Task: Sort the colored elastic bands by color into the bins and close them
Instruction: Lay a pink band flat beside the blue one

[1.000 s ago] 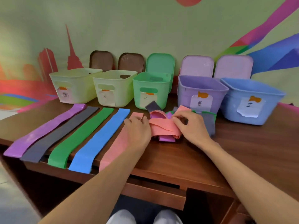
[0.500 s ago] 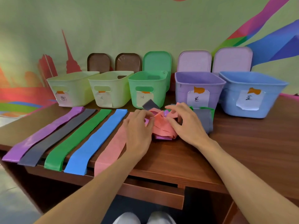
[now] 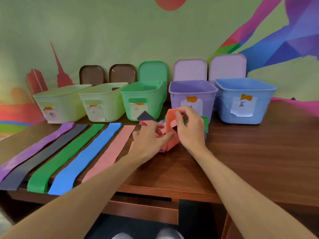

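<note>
A pink band (image 3: 170, 133) is pinched in both hands above the heap (image 3: 161, 150) of tangled bands at the table's (image 3: 259, 152) centre. The right hand (image 3: 191, 130) has thumb and fingers closed on the band's raised upper end, which stands up as a loop. The left hand (image 3: 148, 140), at 9 o'clock from the right, has its fingertips closed on the band's lower part. Purple, grey and green scraps of the heap peek out around the hands.

At 8 o'clock from the heap five bands lie flat, side by side, their near ends hanging over the table edge: purple strip (image 3: 34, 149), grey strip (image 3: 43, 156), green strip (image 3: 65, 156), blue strip (image 3: 86, 157), pink strip (image 3: 110, 152), from left to right.

At 12 o'clock a row of open bins stands along the wall, each with a paper label: two pale bins (image 3: 62, 102) (image 3: 103, 102), a green bin (image 3: 143, 99), a purple bin (image 3: 193, 95) and a blue bin (image 3: 245, 100). Lids lean upright behind them: two brown lids (image 3: 91, 75) (image 3: 122, 73), a green lid (image 3: 152, 71), two lilac lids (image 3: 189, 69) (image 3: 227, 66).
</note>
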The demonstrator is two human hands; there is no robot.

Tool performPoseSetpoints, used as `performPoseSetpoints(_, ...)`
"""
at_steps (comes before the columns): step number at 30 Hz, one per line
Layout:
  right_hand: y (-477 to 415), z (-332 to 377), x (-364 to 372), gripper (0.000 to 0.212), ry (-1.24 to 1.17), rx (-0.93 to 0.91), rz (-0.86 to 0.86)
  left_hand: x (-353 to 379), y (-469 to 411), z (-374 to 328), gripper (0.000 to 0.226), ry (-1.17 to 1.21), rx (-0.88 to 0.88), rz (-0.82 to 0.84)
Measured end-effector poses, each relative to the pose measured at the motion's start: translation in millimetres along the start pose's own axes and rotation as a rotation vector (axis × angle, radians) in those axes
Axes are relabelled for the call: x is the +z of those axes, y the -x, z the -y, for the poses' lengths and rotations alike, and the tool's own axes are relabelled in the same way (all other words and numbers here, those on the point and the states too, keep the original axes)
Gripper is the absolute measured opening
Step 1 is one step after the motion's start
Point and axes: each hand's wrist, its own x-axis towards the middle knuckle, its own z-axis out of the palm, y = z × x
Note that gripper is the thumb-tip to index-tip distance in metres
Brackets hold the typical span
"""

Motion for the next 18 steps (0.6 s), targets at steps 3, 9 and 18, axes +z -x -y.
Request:
performPoseSetpoints(3, -7, 4, -6, 0.011, -0.093, 0.116, -0.149, -1, -3, -12, 0.033, -0.087, 0.029, 0.025)
performPoseSetpoints(9, -54, 29, -34, 0.013, -0.279, 0.342, -0.377, -1, -9, -25, 0.027, -0.114, 0.096, 0.031)
performPoseSetpoints(18, -73, 55, -62, 0.016, -0.405, 0.403, -0.499, -4, -11, -44, 0.040, -0.063, 0.127, 0.165)
